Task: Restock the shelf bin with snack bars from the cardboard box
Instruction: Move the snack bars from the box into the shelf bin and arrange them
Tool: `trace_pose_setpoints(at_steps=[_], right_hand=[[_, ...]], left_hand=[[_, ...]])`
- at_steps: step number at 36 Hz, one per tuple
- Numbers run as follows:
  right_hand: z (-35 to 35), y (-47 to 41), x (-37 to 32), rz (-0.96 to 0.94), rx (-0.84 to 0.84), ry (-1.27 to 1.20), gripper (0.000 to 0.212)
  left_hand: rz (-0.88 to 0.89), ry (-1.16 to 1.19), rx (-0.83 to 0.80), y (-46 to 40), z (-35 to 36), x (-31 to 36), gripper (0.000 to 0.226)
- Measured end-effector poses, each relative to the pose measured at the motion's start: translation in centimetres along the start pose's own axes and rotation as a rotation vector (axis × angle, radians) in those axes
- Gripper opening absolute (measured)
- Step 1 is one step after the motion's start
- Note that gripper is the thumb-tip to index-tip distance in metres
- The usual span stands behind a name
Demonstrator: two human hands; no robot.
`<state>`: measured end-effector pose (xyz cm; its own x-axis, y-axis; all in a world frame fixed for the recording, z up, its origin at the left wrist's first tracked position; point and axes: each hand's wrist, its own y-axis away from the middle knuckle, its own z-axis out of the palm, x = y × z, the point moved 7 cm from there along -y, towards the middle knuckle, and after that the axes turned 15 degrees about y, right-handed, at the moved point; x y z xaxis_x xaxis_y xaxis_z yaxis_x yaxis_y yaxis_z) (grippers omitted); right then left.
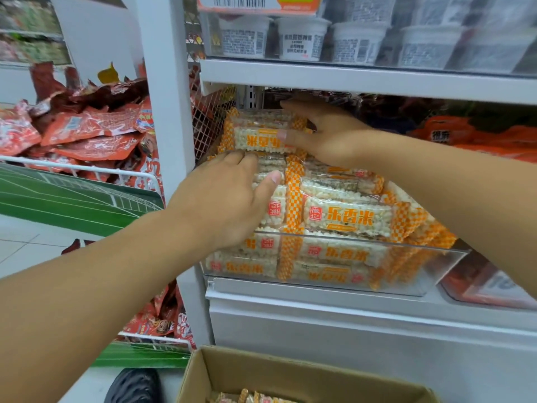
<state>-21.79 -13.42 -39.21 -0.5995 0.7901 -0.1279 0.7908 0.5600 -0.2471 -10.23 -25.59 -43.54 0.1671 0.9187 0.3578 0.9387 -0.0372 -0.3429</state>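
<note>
Snack bars [347,219] fill the shelf bin [453,258]; the cardboard box [290,376] sits below, in front.

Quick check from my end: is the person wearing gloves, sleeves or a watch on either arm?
No. Left hand and right hand are bare, no gloves, no rings visible. Both forearms are uncovered up to the frame edge: no sleeves, watch or wristband in view.

**Counts at the shelf**

Two hands: left hand [229,199], right hand [325,132]. One clear shelf bin [436,257], its snack bars [347,218] too heaped to count. One cardboard box [290,373]. At least five white cups [302,39] above.
</note>
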Motion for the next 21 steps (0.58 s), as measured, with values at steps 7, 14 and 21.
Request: trace_pose_setpoints(at_steps=[7, 14, 21], right_hand=[[-0.2, 2.9, 0.5, -0.031, 0.04, -0.038, 0.065], [-0.3, 3.2, 0.6, -0.063, 0.166, 0.085, 0.027], [-0.2, 0.6, 1.6, 0.068, 0.051, 0.045, 0.025]], left_hand=[[0.015, 0.01, -0.013, 0.8, -0.7, 0.3, 0.073], [-0.056, -0.012, -0.085, 1.1, -0.4, 0.2, 0.066], [-0.106, -0.019, -0.129, 0.2, 0.2, 0.0, 0.074]])
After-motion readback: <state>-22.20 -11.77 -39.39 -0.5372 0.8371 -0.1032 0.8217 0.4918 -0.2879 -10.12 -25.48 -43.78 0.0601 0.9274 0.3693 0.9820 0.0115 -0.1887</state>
